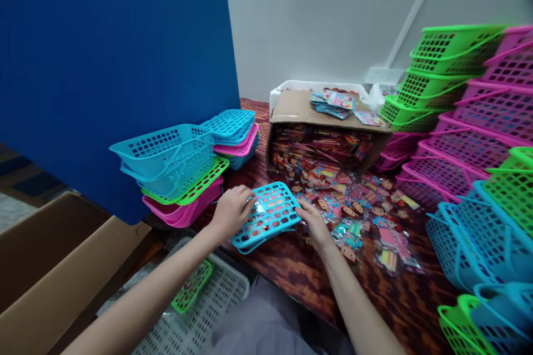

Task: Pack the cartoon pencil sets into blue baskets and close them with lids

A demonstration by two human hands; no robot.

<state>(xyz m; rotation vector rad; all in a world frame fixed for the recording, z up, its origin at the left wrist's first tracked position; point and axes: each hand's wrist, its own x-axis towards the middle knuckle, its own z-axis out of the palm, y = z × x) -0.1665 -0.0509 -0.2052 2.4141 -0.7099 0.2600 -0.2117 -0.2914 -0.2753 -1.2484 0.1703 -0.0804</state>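
Over the near edge of the table, I hold a small blue plastic basket (272, 208) with an oval-holed flat top. Colours of packets show through its holes, and a glossy clear film glints near its left side. My left hand (234, 212) is closed at the upper left edge, fingers bent over the top. My right hand (315, 226) grips the right edge, its thumb along the top. Just beyond my right hand lie clear packets (333, 194) of stationery with cartoon figures, spilling from a cardboard box (291, 108) that lies on its side.
At left stand nested blue baskets (166, 150), on green and pink ones, and a stack of blue perforated pieces (231, 122). Tall stacks of green baskets (453, 50) and pink baskets (462, 147) line the right. Below are a grey crate (227, 277) and an open carton (75, 266).
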